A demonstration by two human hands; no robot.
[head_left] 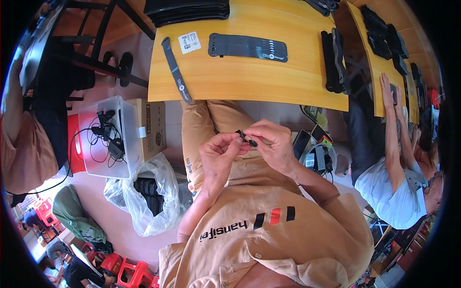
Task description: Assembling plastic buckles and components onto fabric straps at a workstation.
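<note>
Head view: left hand (222, 148) and right hand (272, 142) both pinch a small black piece (252, 143). Narrow strap (175, 71) lies on the table (216, 81).

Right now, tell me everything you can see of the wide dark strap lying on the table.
The wide dark strap is a long, shiny blue-grey band, rubbery-looking, with rounded corners. Near its right end are pale oval marks, perhaps slots, with white printing below; a small black tab shows under its lower left edge. It lies flat on the yellow table, right of the white label. Neither the left hand nor the right hand touches it.
</note>
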